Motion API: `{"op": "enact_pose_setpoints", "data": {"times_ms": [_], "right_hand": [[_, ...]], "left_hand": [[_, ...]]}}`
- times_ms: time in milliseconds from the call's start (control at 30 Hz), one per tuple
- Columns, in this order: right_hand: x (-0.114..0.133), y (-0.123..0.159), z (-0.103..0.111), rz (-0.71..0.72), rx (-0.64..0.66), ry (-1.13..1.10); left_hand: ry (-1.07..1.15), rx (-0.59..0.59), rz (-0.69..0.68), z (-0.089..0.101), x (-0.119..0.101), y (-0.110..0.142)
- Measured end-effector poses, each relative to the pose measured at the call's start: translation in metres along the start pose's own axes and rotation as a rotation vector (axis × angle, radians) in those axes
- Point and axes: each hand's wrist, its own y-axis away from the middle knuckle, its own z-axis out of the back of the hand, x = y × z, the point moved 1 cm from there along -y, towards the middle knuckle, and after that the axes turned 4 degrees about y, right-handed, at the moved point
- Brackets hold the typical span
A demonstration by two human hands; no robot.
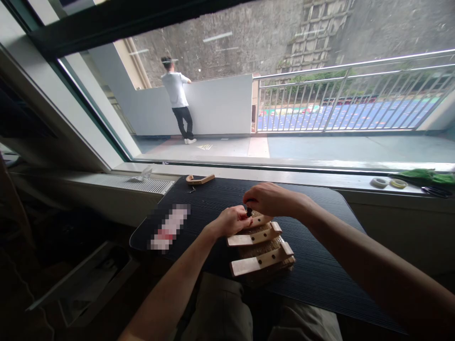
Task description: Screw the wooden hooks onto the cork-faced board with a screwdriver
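Observation:
Three pale wooden hooks, each with an upturned end, lie across a brown, plastic-wrapped block [258, 235] at the front of the dark table. The nearest hook [261, 259] and the middle hook [255, 236] show two dark holes each. My left hand [232, 221] is closed at the far wooden hook [261, 220], its fingertips pinched on the left part. Above that hook, my right hand [265, 199] grips a short black tool, which looks like a screwdriver [249, 211], held upright. Its tip is hidden by my left fingers.
Another curved wooden hook [201, 180] lies at the table's back left, with small screws [192, 190] beside it. A blurred pink-white item [170, 227] is on the left. Tape rolls [379, 182] sit on the right sill. Beyond the window, a person [177, 94] leans on a wall.

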Motion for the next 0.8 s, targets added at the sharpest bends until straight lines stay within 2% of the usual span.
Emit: {"op": "enact_pose_setpoints", "data": {"times_ms": [200, 300, 533, 667, 800], "right_hand": [[0.002, -0.011, -0.015, -0.13, -0.054, 0.05], [0.005, -0.013, -0.014, -0.177, -0.057, 0.068], [0.008, -0.005, -0.007, -0.045, 0.015, -0.009], [0.008, -0.009, -0.021, -0.173, -0.037, -0.016], [-0.002, -0.01, -0.033, -0.333, -0.096, -0.042]], "left_hand": [[0.023, -0.016, 0.029, -0.003, 0.003, -0.001], [0.028, -0.018, 0.036, -0.004, 0.005, -0.001], [0.087, -0.014, 0.048, -0.006, 0.007, 0.001], [0.151, -0.002, 0.071, -0.007, 0.007, -0.001], [0.238, -0.001, 0.079, 0.0, 0.01, 0.001]]}}
